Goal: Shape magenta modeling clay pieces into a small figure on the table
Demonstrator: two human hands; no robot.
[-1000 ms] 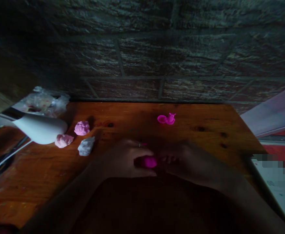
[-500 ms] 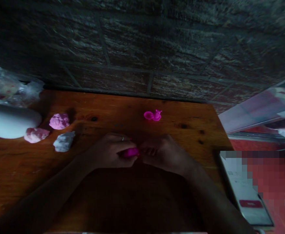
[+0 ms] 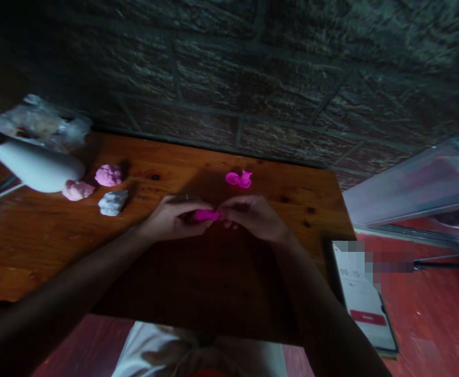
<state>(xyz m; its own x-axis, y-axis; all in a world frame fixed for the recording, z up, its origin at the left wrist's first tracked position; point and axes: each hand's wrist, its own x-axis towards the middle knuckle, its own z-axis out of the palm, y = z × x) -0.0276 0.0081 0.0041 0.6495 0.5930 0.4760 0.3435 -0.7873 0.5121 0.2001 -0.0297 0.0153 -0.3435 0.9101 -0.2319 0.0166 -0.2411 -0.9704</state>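
A bright pink lump of modelling clay (image 3: pixel 204 215) is gripped between the thumb and fingers of my left hand (image 3: pixel 176 217), which wears a ring. My right hand (image 3: pixel 252 215) pinches the lump's right end, its fingers curled in. Beyond both hands, a small magenta clay figure (image 3: pixel 240 179) rests on the wooden table (image 3: pixel 198 162); it has a round part on the left and points on top at the right. Off to the left lie a pink crumpled lump (image 3: pixel 109 175), a paler pink lump (image 3: pixel 78 190) and a grey-white lump (image 3: pixel 113 202).
A white rounded object (image 3: pixel 43 167) and a clear plastic bag (image 3: pixel 52 125) sit at the back left. A phone with a lit screen (image 3: pixel 365 303) lies at the right edge. A brick-patterned wall (image 3: pixel 213 78) rises behind the table.
My right hand has come closer to my left and now pinches the end of the clay. The view has shifted, showing the table's front edge and my lap.
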